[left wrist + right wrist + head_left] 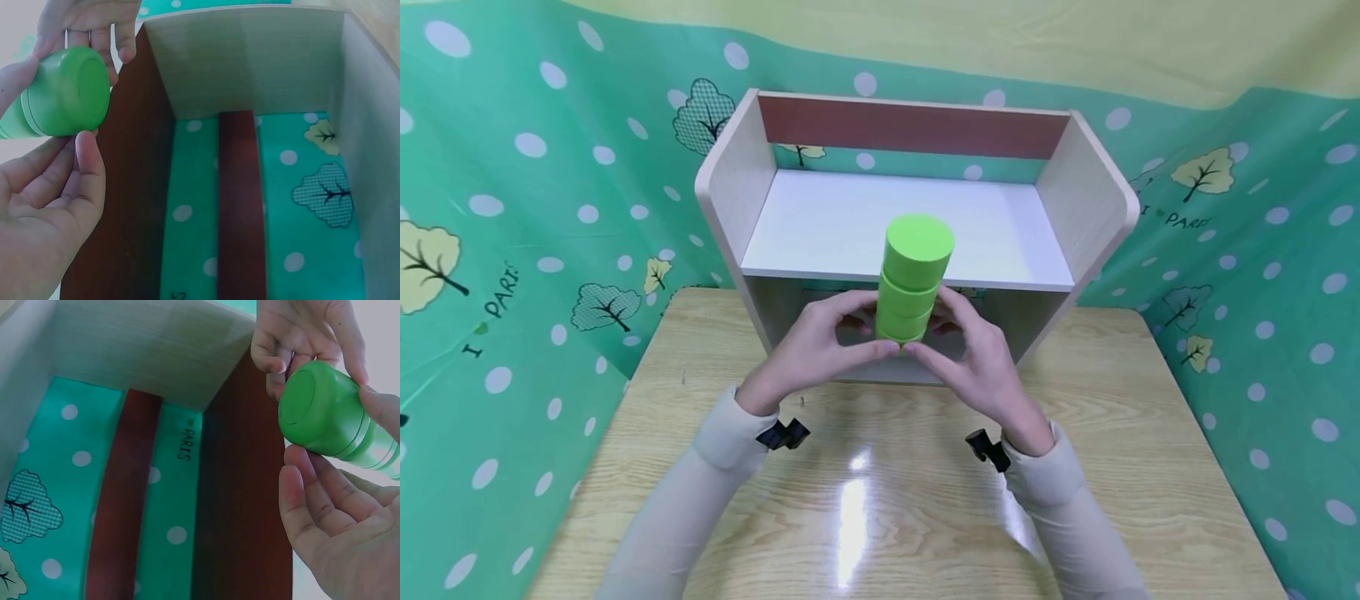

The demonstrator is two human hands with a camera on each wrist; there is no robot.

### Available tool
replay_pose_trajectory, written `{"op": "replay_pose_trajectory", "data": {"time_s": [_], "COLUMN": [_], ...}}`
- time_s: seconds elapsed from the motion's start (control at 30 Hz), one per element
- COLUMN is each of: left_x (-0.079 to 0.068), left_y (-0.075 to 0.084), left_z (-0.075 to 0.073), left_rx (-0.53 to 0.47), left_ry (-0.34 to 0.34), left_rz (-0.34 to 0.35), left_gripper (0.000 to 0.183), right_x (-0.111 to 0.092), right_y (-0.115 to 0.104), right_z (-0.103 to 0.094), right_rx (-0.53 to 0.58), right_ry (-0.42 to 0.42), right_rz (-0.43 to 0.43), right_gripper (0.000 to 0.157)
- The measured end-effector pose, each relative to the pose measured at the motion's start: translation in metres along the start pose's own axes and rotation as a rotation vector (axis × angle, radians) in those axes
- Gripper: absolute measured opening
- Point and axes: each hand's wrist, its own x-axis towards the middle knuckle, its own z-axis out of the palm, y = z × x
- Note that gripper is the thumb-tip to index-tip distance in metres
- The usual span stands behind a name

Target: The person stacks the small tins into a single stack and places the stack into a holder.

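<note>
A green, ridged cylindrical bottle (913,279) with a flat-topped cap is held up between both hands in front of the shelf unit. My left hand (820,346) grips its lower part from the left, thumb on the near side. From the right, my right hand (981,358) grips the same lower part, the two thumb tips close together. Both wrist views show the rounded base of the bottle (78,94), with fingertips of the left hand (50,200) and the right hand (344,525) touching it around the bottom.
Behind the bottle stands a two-level wooden shelf unit (1097,192) with a white upper board (835,217) and a red-brown back rail (910,125). It rests on a wood-grain table (910,500). A green dotted cloth (550,208) hangs around the back and sides.
</note>
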Motion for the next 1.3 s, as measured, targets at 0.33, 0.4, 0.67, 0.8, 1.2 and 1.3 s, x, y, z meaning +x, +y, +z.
{"op": "replay_pose_trajectory", "data": {"time_s": [0.33, 0.4, 0.67, 0.8, 1.2, 1.3], "left_x": [0.019, 0.023, 0.032, 0.035, 0.059, 0.065], "left_y": [0.011, 0.014, 0.02, 0.022, 0.028, 0.026], "left_z": [-0.007, -0.009, -0.015, -0.018, -0.026, -0.028], "left_rx": [0.03, 0.048, 0.091, 0.093, 0.075, 0.113], "left_ry": [0.008, -0.001, -0.02, -0.014, -0.049, -0.058], "left_rz": [0.054, 0.055, 0.043, 0.063, 0.01, -0.027], "left_gripper": [0.051, 0.051, 0.049, 0.049, 0.05, 0.053], "right_x": [0.016, 0.019, 0.032, 0.036, 0.055, 0.058], "right_y": [-0.002, -0.002, -0.004, -0.007, 0.001, 0.006], "right_z": [-0.013, -0.015, -0.022, -0.024, -0.037, -0.037], "right_rx": [0.007, 0.009, 0.018, 0.014, 0.034, 0.039], "right_ry": [0.016, 0.02, 0.013, 0.015, -0.006, -0.01], "right_rz": [0.002, 0.004, 0.012, 0.02, 0.052, 0.072], "right_gripper": [0.072, 0.072, 0.073, 0.072, 0.071, 0.071]}}
